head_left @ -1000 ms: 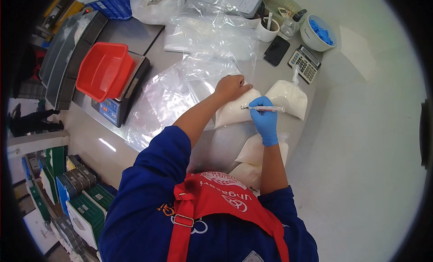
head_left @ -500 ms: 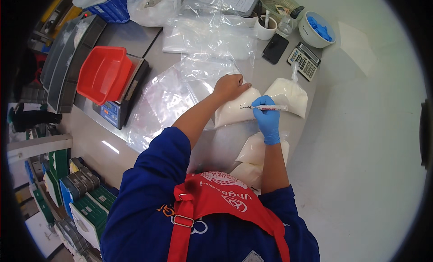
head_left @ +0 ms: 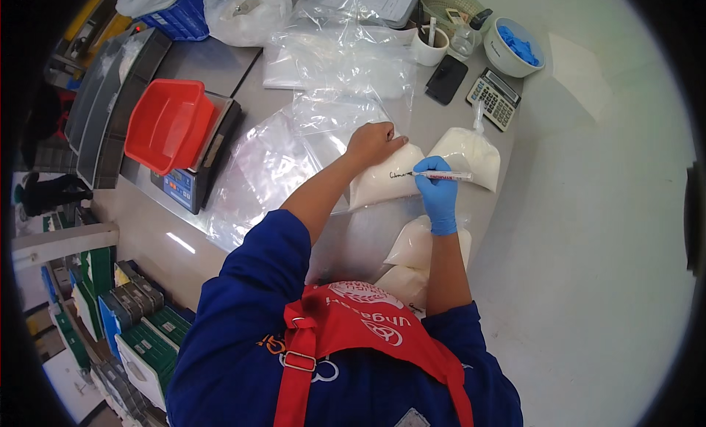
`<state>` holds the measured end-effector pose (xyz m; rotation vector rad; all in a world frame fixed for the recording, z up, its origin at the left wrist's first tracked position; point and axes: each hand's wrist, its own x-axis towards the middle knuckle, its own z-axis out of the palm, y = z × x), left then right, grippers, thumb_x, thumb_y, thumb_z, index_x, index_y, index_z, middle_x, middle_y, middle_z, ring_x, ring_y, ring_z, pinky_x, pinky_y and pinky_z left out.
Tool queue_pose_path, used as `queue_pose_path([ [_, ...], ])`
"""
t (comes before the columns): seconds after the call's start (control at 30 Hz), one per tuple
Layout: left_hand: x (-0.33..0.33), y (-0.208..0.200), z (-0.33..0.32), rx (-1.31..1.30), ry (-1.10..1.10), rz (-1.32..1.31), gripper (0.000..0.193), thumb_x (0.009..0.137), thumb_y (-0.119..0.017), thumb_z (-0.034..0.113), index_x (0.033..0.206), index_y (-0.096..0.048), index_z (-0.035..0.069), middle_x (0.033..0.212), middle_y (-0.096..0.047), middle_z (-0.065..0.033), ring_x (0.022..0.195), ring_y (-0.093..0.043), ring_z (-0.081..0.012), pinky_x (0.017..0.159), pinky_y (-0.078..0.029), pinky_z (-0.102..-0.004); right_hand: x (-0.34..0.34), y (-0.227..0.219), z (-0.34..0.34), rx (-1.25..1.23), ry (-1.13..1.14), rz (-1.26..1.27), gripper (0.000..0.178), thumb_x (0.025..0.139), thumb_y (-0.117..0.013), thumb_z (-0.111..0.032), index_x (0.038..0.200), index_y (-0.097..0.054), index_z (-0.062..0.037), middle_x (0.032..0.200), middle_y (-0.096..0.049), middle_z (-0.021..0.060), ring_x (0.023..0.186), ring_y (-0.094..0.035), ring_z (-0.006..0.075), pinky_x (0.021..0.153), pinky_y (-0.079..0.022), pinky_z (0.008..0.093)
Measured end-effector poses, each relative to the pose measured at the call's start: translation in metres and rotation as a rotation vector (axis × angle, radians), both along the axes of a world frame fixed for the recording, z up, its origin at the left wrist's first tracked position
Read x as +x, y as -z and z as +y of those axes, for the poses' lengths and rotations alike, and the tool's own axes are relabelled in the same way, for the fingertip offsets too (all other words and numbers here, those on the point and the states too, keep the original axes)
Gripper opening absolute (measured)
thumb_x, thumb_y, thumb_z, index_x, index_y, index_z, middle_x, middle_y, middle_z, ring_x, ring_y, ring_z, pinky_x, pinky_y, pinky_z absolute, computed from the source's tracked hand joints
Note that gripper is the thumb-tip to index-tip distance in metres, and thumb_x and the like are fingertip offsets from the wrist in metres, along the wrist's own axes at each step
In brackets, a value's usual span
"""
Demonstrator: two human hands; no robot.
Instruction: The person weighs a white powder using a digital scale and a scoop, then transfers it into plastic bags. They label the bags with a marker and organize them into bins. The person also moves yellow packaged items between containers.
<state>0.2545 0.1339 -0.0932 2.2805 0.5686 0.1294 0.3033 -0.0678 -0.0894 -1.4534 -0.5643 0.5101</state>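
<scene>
A clear plastic bag of white powder (head_left: 379, 183) lies on the steel table, with dark handwriting across its side. My bare left hand (head_left: 375, 143) is closed at the bag's upper end, gripping the gathered plastic. In my right hand (head_left: 439, 195), which wears a blue glove, is a white marker pen (head_left: 450, 176) held like a writing tool. Its tip meets the bag at the right end of the writing. A tied bag of white powder (head_left: 474, 153) sits just right of it, and further filled bags (head_left: 421, 245) lie nearer, partly behind my right forearm.
Clear empty bags (head_left: 254, 166) spread left of my hands, with more stacked beyond. A red tray (head_left: 168, 126) rests on a scale (head_left: 182, 188) at left. At the far right are a phone (head_left: 446, 79), a calculator (head_left: 493, 100), a pen cup (head_left: 429, 46) and a bowl of blue gloves (head_left: 500, 56).
My right hand and the marker have shifted slightly to the right, and the handwriting on the bag looks a little longer. My left hand keeps its grip on the bag.
</scene>
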Motion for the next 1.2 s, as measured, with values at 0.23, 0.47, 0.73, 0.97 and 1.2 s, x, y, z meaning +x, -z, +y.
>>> queue_pose_path([
  [0.23, 0.001, 0.002, 0.001, 0.025, 0.005, 0.008, 0.049, 0.086, -0.069, 0.048, 0.072, -0.056, 0.003, 0.069, -0.060, -0.0170, 0.070, -0.059, -0.0349, 0.067, -0.046, -0.0451, 0.002, 0.002, -0.002, -0.025, 0.024, 0.005, 0.015, 0.078, -0.059, 0.005, 0.088, -0.064, -0.0041, 0.084, -0.059, -0.0007, 0.077, -0.052, 0.0065, 0.072, -0.043, 0.0224],
  [0.47, 0.001, 0.001, 0.000, 0.019, -0.002, 0.014, 0.049, 0.086, -0.069, 0.048, 0.072, -0.055, 0.003, 0.070, -0.061, -0.0174, 0.070, -0.059, -0.0350, 0.067, -0.046, -0.0452, 0.007, 0.009, -0.008, -0.014, 0.029, 0.036, 0.015, 0.078, -0.060, 0.006, 0.089, -0.064, -0.0035, 0.085, -0.060, -0.0002, 0.078, -0.053, 0.0068, 0.072, -0.044, 0.0227],
  [0.73, 0.001, 0.002, 0.002, 0.018, 0.005, -0.002, 0.049, 0.086, -0.069, 0.047, 0.071, -0.055, 0.003, 0.070, -0.061, -0.0181, 0.071, -0.060, -0.0355, 0.066, -0.046, -0.0457, 0.003, -0.002, -0.005, -0.074, 0.045, -0.021, 0.010, 0.082, -0.067, 0.001, 0.091, -0.066, -0.0034, 0.086, -0.060, -0.0013, 0.076, -0.052, 0.0056, 0.069, -0.044, 0.0227],
  [0.97, 0.001, 0.006, 0.002, 0.012, -0.003, -0.030, 0.049, 0.086, -0.068, 0.048, 0.071, -0.055, 0.003, 0.069, -0.059, -0.0184, 0.069, -0.059, -0.0364, 0.066, -0.046, -0.0462, -0.004, -0.008, -0.015, -0.167, -0.125, -0.206, 0.010, 0.082, -0.067, 0.000, 0.091, -0.067, -0.0047, 0.086, -0.063, 0.0011, 0.074, -0.056, 0.0075, 0.068, -0.047, 0.0236],
  [1.2, 0.003, -0.001, -0.003, -0.001, -0.007, -0.024, 0.049, 0.085, -0.069, 0.047, 0.071, -0.055, 0.002, 0.070, -0.061, -0.0189, 0.070, -0.060, -0.0367, 0.066, -0.046, -0.0460, 0.000, 0.003, -0.020, -0.106, -0.037, -0.172, 0.010, 0.082, -0.068, 0.000, 0.091, -0.069, -0.0043, 0.086, -0.063, 0.0018, 0.075, -0.057, 0.0083, 0.067, -0.047, 0.0237],
])
